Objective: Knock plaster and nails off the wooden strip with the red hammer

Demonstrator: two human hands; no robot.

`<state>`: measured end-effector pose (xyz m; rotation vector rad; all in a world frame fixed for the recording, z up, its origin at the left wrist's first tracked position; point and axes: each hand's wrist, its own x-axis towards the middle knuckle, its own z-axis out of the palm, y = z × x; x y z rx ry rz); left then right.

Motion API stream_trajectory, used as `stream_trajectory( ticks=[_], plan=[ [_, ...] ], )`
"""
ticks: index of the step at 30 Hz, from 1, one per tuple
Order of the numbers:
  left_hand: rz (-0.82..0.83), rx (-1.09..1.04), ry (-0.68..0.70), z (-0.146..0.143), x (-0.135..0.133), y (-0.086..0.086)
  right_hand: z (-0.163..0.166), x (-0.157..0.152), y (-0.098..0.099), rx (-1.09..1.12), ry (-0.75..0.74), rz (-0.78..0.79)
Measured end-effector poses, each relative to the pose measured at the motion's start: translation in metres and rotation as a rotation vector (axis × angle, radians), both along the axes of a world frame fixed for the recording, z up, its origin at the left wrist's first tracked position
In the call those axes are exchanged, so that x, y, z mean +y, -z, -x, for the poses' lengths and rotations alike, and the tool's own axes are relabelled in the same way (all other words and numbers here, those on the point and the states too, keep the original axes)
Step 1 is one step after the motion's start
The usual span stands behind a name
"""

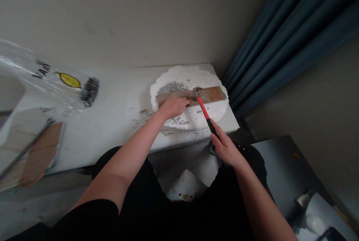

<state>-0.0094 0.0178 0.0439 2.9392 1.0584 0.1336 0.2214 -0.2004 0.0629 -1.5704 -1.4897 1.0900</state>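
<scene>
A brown wooden board (pixel 209 94) lies across a round white foam sheet (pixel 215 112) on the low white table (pixel 112 117). My left hand (pixel 174 107) rests on the board's left part with its fingers curled, pinching something too small to make out. My right hand (pixel 226 147) is closed round the black grip of a hammer (pixel 203 108) with a red shaft. The hammer's metal head sits on the board, right beside my left fingertips. Grey crumbs and dust cover the foam behind my left hand.
A clear plastic bag (pixel 42 80) with a yellow label lies on the table's left side. Flat brown boards (pixel 36 151) and a metal strip sit at the left edge. Loose nails lie near the table's front edge. Dark blue curtains (pixel 280 39) hang at the right.
</scene>
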Motion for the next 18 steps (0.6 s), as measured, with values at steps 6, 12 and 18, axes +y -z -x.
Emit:
stream_trajectory(
  ticks=[6,12,18],
  plan=[
    [0.016,0.029,0.027,0.002,0.004,-0.005,0.001,0.001,-0.005,0.012,0.008,0.056],
    [0.002,-0.075,-0.133,0.0,-0.005,0.0,0.001,0.0,-0.002,-0.006,-0.006,0.026],
    [0.044,-0.091,-0.28,-0.007,-0.012,0.003,-0.001,0.001,0.006,-0.044,-0.015,-0.013]
  ],
)
